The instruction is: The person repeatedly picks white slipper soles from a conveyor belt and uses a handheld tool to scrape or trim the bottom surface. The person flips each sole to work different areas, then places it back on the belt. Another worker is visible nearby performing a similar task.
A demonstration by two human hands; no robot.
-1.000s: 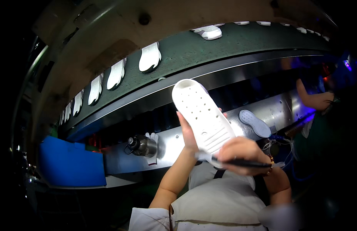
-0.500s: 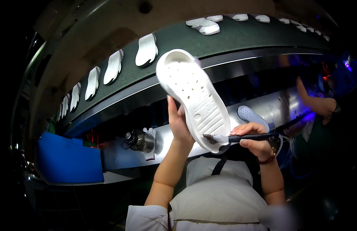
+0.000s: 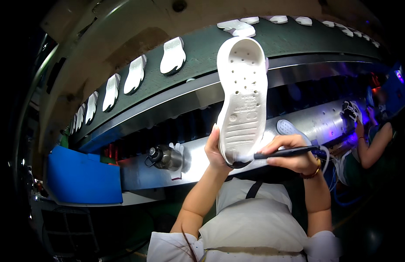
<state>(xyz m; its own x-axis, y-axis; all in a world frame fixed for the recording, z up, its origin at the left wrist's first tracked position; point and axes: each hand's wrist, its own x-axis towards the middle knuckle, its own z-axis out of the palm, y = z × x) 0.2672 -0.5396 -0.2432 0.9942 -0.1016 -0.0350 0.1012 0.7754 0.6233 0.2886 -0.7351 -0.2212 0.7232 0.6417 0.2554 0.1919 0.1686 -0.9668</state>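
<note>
A white shoe sole [image 3: 242,102] with small holes at its far end and grooves nearer me stands raised before my apron. My left hand [image 3: 215,150] grips its near end from the left, fingers partly hidden behind it. In my right hand [image 3: 296,153] is a brush [image 3: 285,152] with a black handle and a pale tube running from its rear end. The bristles, blurred, touch the inner surface of the sole near its dark-edged near end. Behind my right hand, a pale blue sole [image 3: 289,129] lies on the steel ledge.
A green conveyor belt [image 3: 202,54] carries several white soles [image 3: 173,56] across the far side. On the steel ledge [image 3: 193,163] stand a dark bottle [image 3: 163,157] and a white glove [image 3: 178,159] beside it. A blue box [image 3: 82,177] is at left. Another person's arm [image 3: 373,148] is at right, near a shoe.
The sole has swung more upright and shifted right, with my left hand following. The brush has stayed at its near end. At right, the other person's arm has moved and a shoe now shows there.
</note>
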